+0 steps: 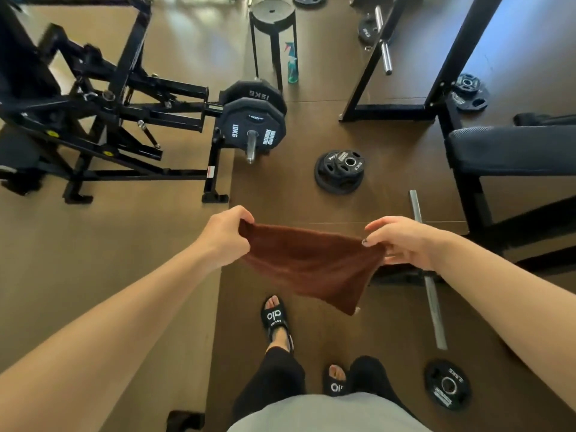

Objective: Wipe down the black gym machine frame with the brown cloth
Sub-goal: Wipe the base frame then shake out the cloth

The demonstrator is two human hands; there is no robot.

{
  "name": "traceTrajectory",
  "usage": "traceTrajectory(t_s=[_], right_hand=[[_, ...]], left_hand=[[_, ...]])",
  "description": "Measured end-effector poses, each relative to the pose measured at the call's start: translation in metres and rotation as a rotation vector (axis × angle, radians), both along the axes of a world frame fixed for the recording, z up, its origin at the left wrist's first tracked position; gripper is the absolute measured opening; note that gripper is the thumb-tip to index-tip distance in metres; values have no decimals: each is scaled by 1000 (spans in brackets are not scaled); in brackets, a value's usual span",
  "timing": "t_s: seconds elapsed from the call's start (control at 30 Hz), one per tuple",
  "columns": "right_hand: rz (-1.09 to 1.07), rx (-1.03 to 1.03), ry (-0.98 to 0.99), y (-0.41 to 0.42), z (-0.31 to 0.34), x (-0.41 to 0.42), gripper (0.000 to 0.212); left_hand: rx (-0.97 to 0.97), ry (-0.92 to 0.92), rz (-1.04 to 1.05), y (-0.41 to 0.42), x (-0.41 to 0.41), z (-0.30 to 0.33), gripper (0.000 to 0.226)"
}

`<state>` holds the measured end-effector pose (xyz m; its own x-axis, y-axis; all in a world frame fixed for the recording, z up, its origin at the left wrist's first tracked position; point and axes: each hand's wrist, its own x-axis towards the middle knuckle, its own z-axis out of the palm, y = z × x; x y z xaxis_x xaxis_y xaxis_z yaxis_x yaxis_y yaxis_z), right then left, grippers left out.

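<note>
Grey shirt fabric [327,413] fills the bottom edge, closest to the lens, with sandalled feet [276,319] on the brown floor [109,244] below. Ahead and to the left stands the black gym machine frame [124,113], loaded with weight plates [252,120], well apart from the hands. Between them hangs the brown cloth [311,260], stretched out: the left hand [224,235] pinches one top corner, the right hand [402,241] pinches the other. Wiping seems not yet begun; the frame's cleanliness is hard to judge, so all of it likely remains.

Spray bottle [292,64] stands beside a stool [273,18]. Loose plate stack [339,172] on floor. Bench [511,148] at right.
</note>
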<state>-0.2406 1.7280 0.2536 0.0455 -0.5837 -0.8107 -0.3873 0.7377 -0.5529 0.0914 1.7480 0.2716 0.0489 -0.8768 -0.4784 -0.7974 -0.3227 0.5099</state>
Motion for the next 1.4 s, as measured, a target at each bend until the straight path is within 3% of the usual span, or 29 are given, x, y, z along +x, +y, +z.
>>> traceTrajectory(t_s=[0.13, 0.2, 0.3, 0.37, 0.5, 0.6, 0.67, 0.8, 0.93, 1.13, 1.3, 1.4], right_hand=[[13, -160, 163, -63, 2, 24, 17], [58, -228, 214, -90, 5, 35, 17], [289, -320, 410, -129, 10, 50, 25], [347, -429, 561, -155, 9, 56, 15], [358, -508, 679, -221, 4, 56, 10], [417, -501, 631, -274, 2, 50, 21], [384, -486, 572, -311, 5, 50, 27], [189, -404, 309, -379, 12, 60, 38], [-123, -282, -36, -439, 24, 89, 25], [-291, -217, -260, -521, 46, 124, 23], [-328, -191, -347, -596, 53, 129, 41], [-309, -227, -358, -638, 56, 130, 46]], left_hand=[[-35, -144, -190, -72, 36, -11, 47], [-66, -225, -285, -107, 49, -14, 36], [-113, -292, -376, -160, 58, -10, 18], [-149, -324, -431, -195, 60, -6, 11], [-179, -355, -483, -269, 62, -3, 17], [-71, -281, -492, -325, 56, -3, 22], [44, -185, -382, -362, 47, -3, 28], [259, 131, -117, -426, 13, 7, 40], [286, 397, 15, -480, -25, 14, 39], [124, 463, -182, -564, -55, 15, 16], [-45, 272, -420, -646, -51, 18, 21], [-91, 231, -550, -699, -48, 25, 10]])
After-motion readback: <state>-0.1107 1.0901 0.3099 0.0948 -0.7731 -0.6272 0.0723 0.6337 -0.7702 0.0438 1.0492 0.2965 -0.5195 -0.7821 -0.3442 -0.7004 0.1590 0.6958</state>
